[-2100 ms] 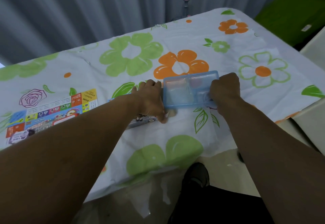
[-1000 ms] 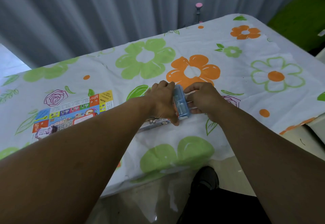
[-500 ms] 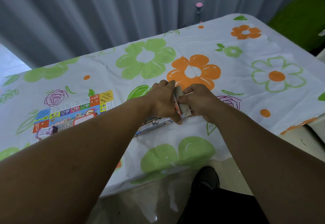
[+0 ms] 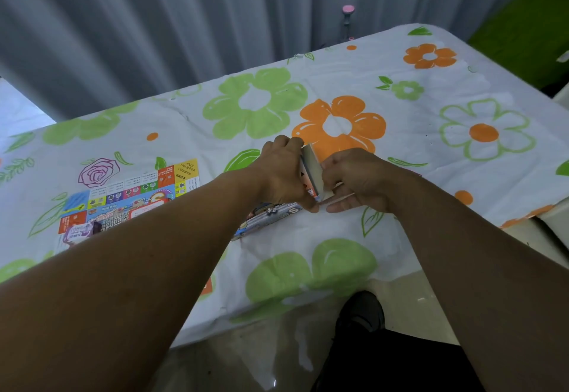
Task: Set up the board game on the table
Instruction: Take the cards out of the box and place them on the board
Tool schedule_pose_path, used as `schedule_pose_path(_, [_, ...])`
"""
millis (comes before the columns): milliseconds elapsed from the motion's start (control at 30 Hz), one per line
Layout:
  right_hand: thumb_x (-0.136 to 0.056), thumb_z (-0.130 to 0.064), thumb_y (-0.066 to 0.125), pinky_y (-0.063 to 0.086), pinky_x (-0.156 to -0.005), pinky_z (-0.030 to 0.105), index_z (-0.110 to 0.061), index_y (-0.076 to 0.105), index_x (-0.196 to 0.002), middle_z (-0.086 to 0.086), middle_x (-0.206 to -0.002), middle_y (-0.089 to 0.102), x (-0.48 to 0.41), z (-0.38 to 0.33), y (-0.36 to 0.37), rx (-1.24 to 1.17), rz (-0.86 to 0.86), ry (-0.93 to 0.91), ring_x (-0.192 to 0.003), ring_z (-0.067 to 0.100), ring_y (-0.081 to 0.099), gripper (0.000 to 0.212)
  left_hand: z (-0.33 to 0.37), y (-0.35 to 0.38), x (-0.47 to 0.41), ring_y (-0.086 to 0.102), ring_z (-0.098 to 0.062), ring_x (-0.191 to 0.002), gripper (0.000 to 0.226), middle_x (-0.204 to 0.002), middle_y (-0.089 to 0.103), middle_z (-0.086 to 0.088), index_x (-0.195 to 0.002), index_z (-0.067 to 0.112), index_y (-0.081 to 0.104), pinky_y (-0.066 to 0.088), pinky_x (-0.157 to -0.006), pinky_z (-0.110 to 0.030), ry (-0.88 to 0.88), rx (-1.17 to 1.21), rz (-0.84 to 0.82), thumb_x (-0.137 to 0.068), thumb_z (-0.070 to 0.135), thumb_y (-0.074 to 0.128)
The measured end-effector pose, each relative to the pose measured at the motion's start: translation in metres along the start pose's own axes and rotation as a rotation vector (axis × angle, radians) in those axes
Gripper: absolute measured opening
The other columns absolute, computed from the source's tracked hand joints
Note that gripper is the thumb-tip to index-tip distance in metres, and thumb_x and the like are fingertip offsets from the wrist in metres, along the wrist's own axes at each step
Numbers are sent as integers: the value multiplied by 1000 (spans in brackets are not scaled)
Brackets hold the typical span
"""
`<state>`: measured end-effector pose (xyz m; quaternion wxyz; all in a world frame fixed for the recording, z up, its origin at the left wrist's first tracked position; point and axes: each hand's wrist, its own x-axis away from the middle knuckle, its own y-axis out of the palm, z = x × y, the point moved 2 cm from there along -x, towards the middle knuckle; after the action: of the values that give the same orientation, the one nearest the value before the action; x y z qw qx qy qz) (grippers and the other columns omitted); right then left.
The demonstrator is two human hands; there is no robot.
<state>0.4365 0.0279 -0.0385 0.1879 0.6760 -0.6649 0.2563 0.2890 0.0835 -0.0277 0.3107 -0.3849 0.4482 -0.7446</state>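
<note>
A flat case (image 4: 311,173) stands on its long edge at the middle of the table, its pale face turned right and an orange and blue edge turned left. My left hand (image 4: 283,173) grips its left side and top corner. On the right face rests my right hand (image 4: 358,182), thumb on it and fingers curled below. Flat under my left wrist lies a printed game box (image 4: 266,217). At the left lies a colourful game board sheet (image 4: 132,191), with a small purple card pack (image 4: 78,233) on its near corner.
The table carries a white cloth (image 4: 431,108) with green and orange flowers, and its near edge hangs over the floor. Grey curtains hang behind. A white surface edge (image 4: 551,222) sits at the right, and a dark shoe (image 4: 360,311) stands on the floor below.
The case lay flat between my hands two seconds ago; both hands have tipped it up onto its edge and closed in on it. Since half a second ago it has hardly moved.
</note>
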Motion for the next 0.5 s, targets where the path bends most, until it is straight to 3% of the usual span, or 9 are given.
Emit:
schedule_pose_path(67, [-83, 13, 62, 61, -66, 40, -5, 60, -109, 29, -109, 69, 2, 2, 0, -15, -44, 5, -86, 37, 75, 32, -1, 0, 0, 37, -26, -121, 115, -131, 38, -6, -142, 14, 35, 40, -102, -35, -2, -1, 7, -50, 49, 96])
schedule_pose_path(200, [-76, 14, 73, 61, -66, 38, 0, 58, -118, 24, -97, 72, -1, 2, 0, -13, -39, -61, -80, 34, 74, 46, -1, -1, 0, 36, -23, -113, 110, -127, 39, -5, -137, 15, 39, 41, -98, -34, -2, -2, 16, -50, 49, 96])
schedule_pose_path(400, [-92, -18, 69, 60, -66, 38, -6, 66, -106, 16, -91, 73, -1, 0, -1, -22, -44, -102, -82, 33, 75, 19, -1, -1, -1, 37, -28, -125, 123, -135, 39, -7, -147, 13, 30, 37, -102, -34, -7, 18, 16, -50, 51, 95])
schedule_pose_path(500, [-97, -17, 63, 62, -66, 39, -3, 66, -105, 13, -83, 73, -6, 2, 0, -42, 16, -127, -69, 26, 72, 17, 0, 0, 0, 31, -30, -137, 139, -148, 34, -10, -156, 8, 13, 32, -111, -34, -4, 34, 15, -52, 50, 95])
